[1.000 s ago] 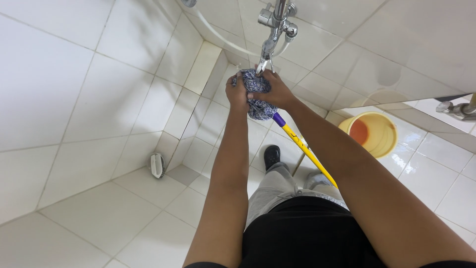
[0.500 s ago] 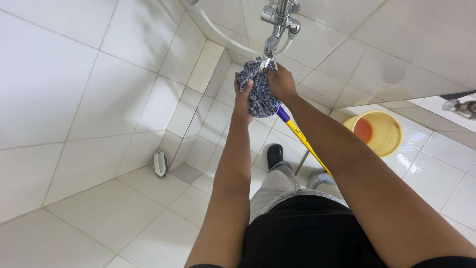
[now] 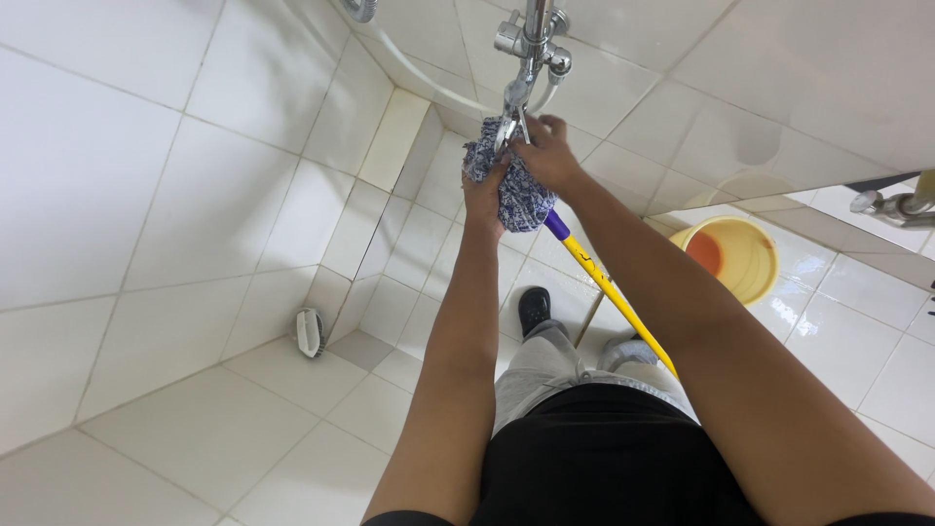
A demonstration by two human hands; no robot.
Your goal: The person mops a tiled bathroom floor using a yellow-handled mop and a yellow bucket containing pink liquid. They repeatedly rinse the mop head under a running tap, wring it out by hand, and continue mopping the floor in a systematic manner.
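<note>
Mop head held under the tap

At far left a small brush lies on the floor. Our left hand and right hand both grasp the blue mop head between them, under the metal tap. Its yellow handle slants right, toward the yellow bucket.

- Mop head: blue-and-white knitted cloth strands, rough and matt, bunched between the left hand and the right hand.
- Mop handle: smooth, glossy yellow, with a purple plastic-looking collar at its far end.
- Tap: polished chrome metal, mirror-bright.
- Wall tiles: white glazed ceramic, glossy and smooth, with thin grey grout lines.
- Bucket at far right: smooth yellow plastic.
- Scrub brush in the left corner: white plastic body.
- Shorts: matt black cloth.
</note>
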